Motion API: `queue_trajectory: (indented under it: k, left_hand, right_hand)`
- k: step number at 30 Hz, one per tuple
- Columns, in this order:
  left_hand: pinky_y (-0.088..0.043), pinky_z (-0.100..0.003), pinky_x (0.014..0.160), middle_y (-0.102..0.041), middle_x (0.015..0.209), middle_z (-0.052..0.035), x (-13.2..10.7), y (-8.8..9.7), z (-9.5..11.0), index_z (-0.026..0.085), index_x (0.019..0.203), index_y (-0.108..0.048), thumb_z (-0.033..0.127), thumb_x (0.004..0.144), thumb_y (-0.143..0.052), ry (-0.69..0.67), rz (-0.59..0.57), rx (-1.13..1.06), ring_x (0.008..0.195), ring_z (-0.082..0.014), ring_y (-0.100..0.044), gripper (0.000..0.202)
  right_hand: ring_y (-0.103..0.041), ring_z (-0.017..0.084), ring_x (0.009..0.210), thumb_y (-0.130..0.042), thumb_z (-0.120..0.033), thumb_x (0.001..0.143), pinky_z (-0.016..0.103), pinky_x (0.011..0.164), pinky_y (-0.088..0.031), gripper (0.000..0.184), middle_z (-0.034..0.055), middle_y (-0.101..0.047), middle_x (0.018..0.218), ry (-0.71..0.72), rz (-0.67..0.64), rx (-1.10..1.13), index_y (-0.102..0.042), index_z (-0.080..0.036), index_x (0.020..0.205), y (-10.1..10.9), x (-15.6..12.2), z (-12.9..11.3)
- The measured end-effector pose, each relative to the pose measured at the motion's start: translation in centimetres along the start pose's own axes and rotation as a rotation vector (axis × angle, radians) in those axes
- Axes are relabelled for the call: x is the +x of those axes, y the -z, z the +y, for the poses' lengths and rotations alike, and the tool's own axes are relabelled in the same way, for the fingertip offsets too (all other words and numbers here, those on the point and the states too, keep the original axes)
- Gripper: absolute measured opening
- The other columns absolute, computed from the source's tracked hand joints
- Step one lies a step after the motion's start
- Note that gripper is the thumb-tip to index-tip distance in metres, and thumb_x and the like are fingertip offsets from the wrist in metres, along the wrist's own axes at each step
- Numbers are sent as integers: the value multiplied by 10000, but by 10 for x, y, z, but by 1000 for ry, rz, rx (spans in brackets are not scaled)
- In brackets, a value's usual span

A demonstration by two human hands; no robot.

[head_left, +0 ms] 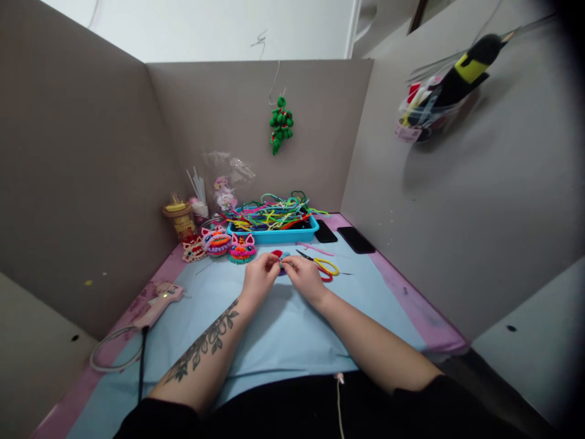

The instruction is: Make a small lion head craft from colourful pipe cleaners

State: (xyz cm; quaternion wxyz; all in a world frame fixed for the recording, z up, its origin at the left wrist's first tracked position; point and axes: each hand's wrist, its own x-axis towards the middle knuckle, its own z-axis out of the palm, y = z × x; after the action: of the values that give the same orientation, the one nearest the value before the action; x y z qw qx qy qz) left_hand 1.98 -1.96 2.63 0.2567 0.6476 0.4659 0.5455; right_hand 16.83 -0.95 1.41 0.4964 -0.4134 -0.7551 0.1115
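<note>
My left hand (259,275) and my right hand (305,277) meet over the light blue sheet (283,329) on the table. Between their fingertips they pinch a small red and blue pipe-cleaner piece (280,256). Much of the piece is hidden by my fingers. Just right of my right hand lie scissors with yellow and red handles (325,267). A loose pink pipe cleaner (315,249) lies behind them.
A blue tray (274,235) piled with coloured pipe cleaners stands behind my hands. Finished fuzzy figures (228,245) sit at its left, by jars (179,218). Two dark phones (355,239) lie right. A pink glue gun (158,303) lies near left. A green ornament (280,125) hangs on the back wall.
</note>
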Motion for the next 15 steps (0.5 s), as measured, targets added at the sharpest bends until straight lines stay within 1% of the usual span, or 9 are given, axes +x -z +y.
queue_trajectory:
  k: [4, 8, 10, 12, 15]
  left_hand:
    - [-430, -255, 697, -660, 750, -18, -2, 0, 1, 221, 796, -664, 192, 711, -621, -72, -35, 114, 675, -153, -577, 99]
    - [-432, -258, 739, -657, 760, -23, -2, 0, 3, 232, 774, -668, 173, 696, -628, -105, -45, 84, 704, -163, -575, 106]
    - [-438, -255, 730, -659, 755, -22, -2, 1, 3, 227, 772, -665, 174, 699, -620, -121, -42, 84, 696, -159, -578, 100]
    - [-448, -251, 698, -664, 752, -18, -1, 1, 2, 211, 786, -658, 178, 712, -599, -123, -46, 138, 674, -148, -583, 100]
    - [-462, -234, 642, -667, 737, -13, 0, 0, 1, 180, 795, -640, 187, 728, -571, -85, -53, 185, 643, -131, -598, 97]
  right_hand:
    - [-632, 190, 787, -499, -204, 834, 308, 738, -475, 176, 52, -699, 848, 38, -9, -110, -666, -201, 886, -4, -2, 2]
    - [-633, 188, 812, -481, -173, 834, 299, 753, -471, 199, 52, -700, 873, 42, -29, -132, -668, -208, 893, -5, -3, 1]
    - [-629, 185, 819, -466, -169, 838, 295, 758, -466, 214, 51, -698, 877, 35, -52, -113, -668, -207, 898, -4, -2, 0]
    - [-624, 180, 809, -456, -174, 842, 288, 750, -462, 221, 48, -696, 863, 7, -73, -74, -668, -203, 897, -4, -1, -1]
    - [-617, 172, 787, -449, -193, 845, 277, 729, -457, 222, 44, -690, 834, -61, -96, 11, -668, -195, 882, -3, 1, -2]
